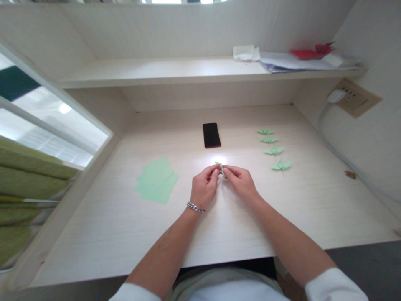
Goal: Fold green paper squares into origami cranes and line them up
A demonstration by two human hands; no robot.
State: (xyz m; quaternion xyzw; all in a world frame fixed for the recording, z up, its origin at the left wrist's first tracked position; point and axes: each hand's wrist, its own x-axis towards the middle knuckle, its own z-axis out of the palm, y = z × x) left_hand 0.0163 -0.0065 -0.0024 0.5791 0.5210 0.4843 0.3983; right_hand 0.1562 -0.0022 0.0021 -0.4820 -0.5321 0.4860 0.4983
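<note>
Between my two hands, above the middle of the desk, is a small piece of folded green paper (222, 169). My left hand (204, 184), with a chain bracelet (196, 207) at the wrist, pinches it from the left side. From the right, the thumb and fingers of my right hand (240, 180) close on it too. Fingers cover much of the paper, so its exact shape is hard to make out. Several green paper cranes (273, 151) stand in a column to the right. Fanned green paper sheets (158, 180) lie to the left.
A black phone (211, 135) lies beyond my hands. Above the desk (125, 238) runs a shelf (150, 71) with papers (285, 62), a white tissue pack (246, 53) and a red folded paper piece (322, 49). A cable (328, 142) hangs from the wall socket (355, 98) at right.
</note>
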